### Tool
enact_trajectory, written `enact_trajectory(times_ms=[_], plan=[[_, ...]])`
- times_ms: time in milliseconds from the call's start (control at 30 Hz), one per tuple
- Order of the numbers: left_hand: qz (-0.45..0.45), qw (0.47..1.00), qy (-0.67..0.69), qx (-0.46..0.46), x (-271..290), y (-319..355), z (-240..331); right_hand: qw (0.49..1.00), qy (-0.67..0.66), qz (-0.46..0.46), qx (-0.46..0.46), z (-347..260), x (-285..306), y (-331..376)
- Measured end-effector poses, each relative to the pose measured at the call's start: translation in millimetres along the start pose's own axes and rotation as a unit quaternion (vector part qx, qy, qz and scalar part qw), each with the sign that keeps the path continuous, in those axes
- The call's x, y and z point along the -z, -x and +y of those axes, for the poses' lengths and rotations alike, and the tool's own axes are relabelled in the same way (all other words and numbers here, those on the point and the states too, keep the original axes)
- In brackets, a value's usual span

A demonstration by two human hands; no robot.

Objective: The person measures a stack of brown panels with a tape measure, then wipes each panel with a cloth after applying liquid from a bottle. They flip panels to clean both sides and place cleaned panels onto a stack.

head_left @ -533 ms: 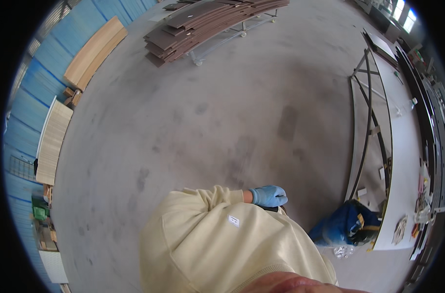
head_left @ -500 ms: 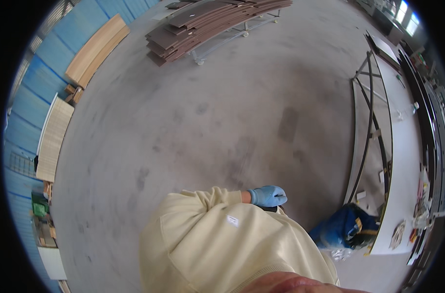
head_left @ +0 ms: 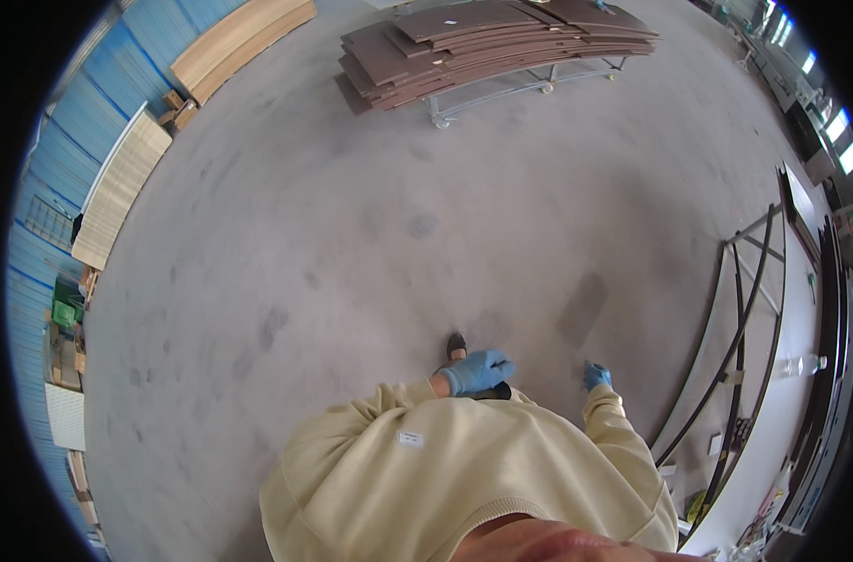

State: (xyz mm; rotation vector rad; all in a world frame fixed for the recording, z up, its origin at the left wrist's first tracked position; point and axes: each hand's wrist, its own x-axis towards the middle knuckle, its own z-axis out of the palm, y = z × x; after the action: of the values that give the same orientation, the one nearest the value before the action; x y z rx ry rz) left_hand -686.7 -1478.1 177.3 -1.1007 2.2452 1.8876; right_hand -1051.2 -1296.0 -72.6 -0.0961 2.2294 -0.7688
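Note:
My left hand [head_left: 478, 373], in a light blue glove, is held across the front of my cream sweatshirt [head_left: 501, 459] with its fingers curled in. Just beneath it a black edge [head_left: 498, 391] shows; what this belongs to, and whether the hand grips it, is mostly hidden. Out to the right, beside my body, hangs my right hand [head_left: 596, 375], also gloved in blue. It is small in the view, and its fingers do not show clearly. Beyond my left hand one dark shoe [head_left: 456, 344] appears on the floor.
Ahead, a wheeled metal trolley [head_left: 441, 108] carries stacked brown panels [head_left: 501, 47]. At right stands a long white-topped table [head_left: 768, 421] on a metal frame, with a clear bottle [head_left: 806, 365] on it. Wooden boards [head_left: 244, 42] and a pale panel [head_left: 122, 187] lean along the blue wall [head_left: 117, 84].
The view has turned to the left, so the trolley and table sit farther right. My right hand and a shoe have come into sight. My left hand stays curled at my front.

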Motion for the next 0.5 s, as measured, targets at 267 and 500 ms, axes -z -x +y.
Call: enact_trajectory(times_ms=[267, 500], plan=[[0.059, 0.998, -0.006, 0.013, 219.2, -91.8, 9.8, 0.980, 0.120, -0.096, 0.124, -179.1, -153.3, 6.1], [0.132, 0.990, 0.043, 0.009, 339.7, -195.0, -18.5, 0.977, 0.143, -0.104, -0.121, -251.0, -169.6, -103.0]])
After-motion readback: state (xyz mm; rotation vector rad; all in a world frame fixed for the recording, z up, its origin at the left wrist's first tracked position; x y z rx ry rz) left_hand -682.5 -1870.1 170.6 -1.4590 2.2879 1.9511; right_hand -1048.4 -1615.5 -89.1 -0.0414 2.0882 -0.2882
